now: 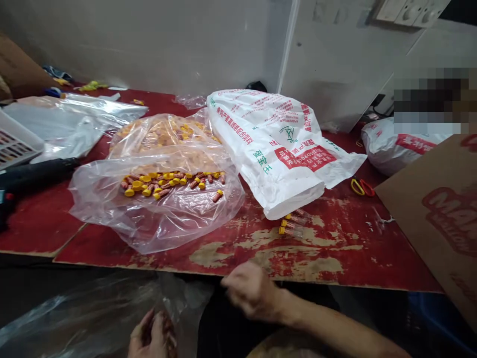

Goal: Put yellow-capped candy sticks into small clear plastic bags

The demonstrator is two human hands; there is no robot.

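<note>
While the right hand (253, 293) hovers blurred by the near edge of the worn red table (261, 253), its fingers are curled in close; I cannot tell whether anything is in them. Lower down, at about seven o'clock, the left hand (152, 335) has its thumb and fingers bent with a narrow gap between them, and I cannot make out for sure whether it grips the small reddish shapes showing there. Just beside it, below the table edge, spreads a large crinkled sheet of clear plastic (93, 313).

Up at eleven o'clock on the table, small reddish-brown vials with yellow caps (151, 186) lie loose in the flattened front of a clear plastic bag (149, 231), with a big heap of yellow-capped pieces (160, 132) under plastic right behind them. At twelve o'clock a bulky white sack with red and green print (238, 124) slumps near the bag, and a few clear tubes with yellow caps (292, 229) lie by its lower end. Scissors with yellow and red handles (362, 187) rest at one o'clock, a brown printed cardboard box (417, 199) stands at two, and a white slotted plastic basket (28, 139) sits at ten, near a black tool (40, 171).
</note>
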